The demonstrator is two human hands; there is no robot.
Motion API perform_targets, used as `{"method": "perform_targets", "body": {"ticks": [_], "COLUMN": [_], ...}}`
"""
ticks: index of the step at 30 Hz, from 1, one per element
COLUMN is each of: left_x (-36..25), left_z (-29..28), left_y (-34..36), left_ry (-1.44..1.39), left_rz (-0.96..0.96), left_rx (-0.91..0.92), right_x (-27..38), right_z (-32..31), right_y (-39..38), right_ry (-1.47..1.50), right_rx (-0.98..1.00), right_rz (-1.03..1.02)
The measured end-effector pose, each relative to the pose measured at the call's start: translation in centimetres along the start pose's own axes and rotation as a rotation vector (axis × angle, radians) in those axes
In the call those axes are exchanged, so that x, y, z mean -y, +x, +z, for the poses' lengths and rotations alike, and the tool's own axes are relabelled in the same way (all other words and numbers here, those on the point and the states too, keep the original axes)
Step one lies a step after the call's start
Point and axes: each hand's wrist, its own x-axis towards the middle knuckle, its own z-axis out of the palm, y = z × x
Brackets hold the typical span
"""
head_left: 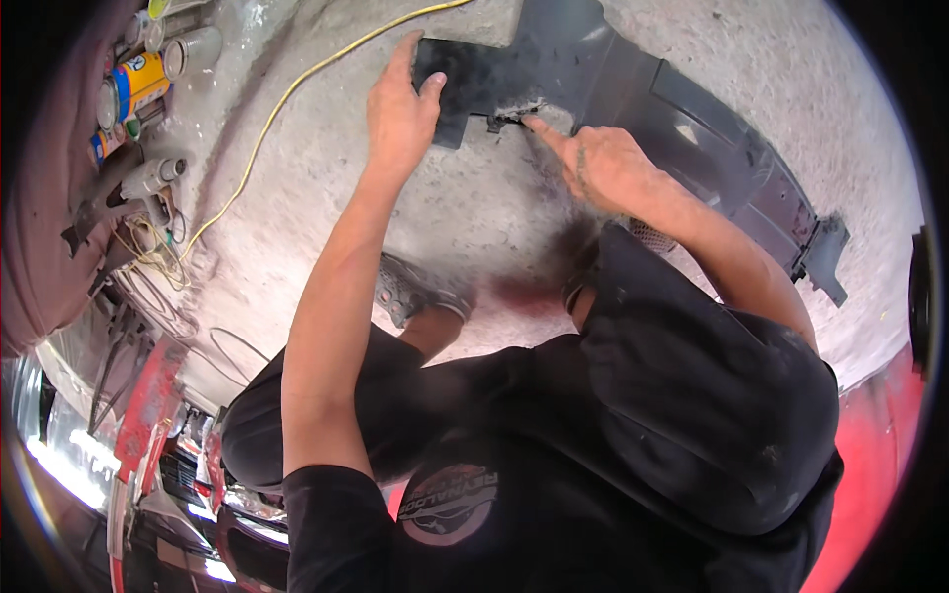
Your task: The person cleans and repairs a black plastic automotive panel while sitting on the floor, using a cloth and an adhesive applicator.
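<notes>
A long black plastic car trim panel point(633, 89) lies on the floor ahead of me, with a flat wing at its left end. My left hand point(403, 114) lies at that wing's left edge, thumb on its surface and index finger stretched along the edge. My right hand point(608, 166) reaches in from the right. Its index finger points out and touches the jagged, chipped edge point(516, 111) of the panel; the other fingers are curled. I see nothing held in either hand.
A yellow cord point(297, 89) runs along the floor to a heat gun point(148, 183) at left. Cans point(138, 84) and a clear cup point(193, 51) stand at upper left. My shoe point(405, 292) is close behind the panel. Red car parts point(148, 405) lie lower left.
</notes>
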Motion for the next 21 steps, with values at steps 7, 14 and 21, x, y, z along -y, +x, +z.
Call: {"method": "perform_targets", "body": {"ticks": [7,14,21], "left_x": [-0.2,-0.9,-0.4], "left_z": [0.0,0.1,0.1], "left_y": [-0.1,0.0,-0.1], "left_ry": [0.069,0.089,0.125], "left_rz": [0.047,0.015,0.061], "left_rx": [0.017,0.038,0.009], "right_x": [-0.3,-1.1,-0.6], "right_z": [0.2,0.7,-0.1], "right_y": [-0.2,-0.5,-0.6], "right_ry": [0.021,0.043,0.024], "right_rx": [-0.021,-0.153,-0.011], "right_rz": [-0.005,-0.065,-0.011]}}
